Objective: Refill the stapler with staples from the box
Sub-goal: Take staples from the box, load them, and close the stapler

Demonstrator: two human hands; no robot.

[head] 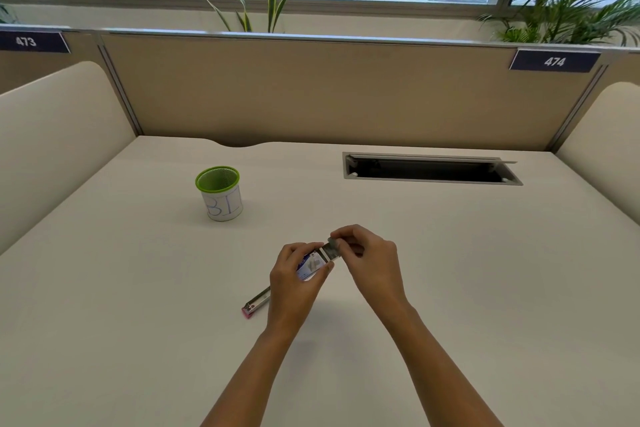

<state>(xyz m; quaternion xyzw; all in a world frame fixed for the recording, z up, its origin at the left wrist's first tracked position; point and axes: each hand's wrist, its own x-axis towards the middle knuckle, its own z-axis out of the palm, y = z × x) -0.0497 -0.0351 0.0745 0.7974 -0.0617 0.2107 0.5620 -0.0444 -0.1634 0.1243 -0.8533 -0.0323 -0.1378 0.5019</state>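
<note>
My left hand (294,284) holds a small blue-and-white staple box (311,265) a little above the desk. From the box's open end, the fingertips of my right hand (370,262) pinch a grey strip of staples (333,250). The stapler (257,303), metal with a pink end, lies open on the desk below and to the left of my left hand; its far end is hidden behind that hand.
A green-rimmed mesh pen cup (220,192) with a white paper label stands to the back left. An open cable slot (429,170) is set into the white desk (138,305) at the back right. Beige partitions wall the desk on three sides.
</note>
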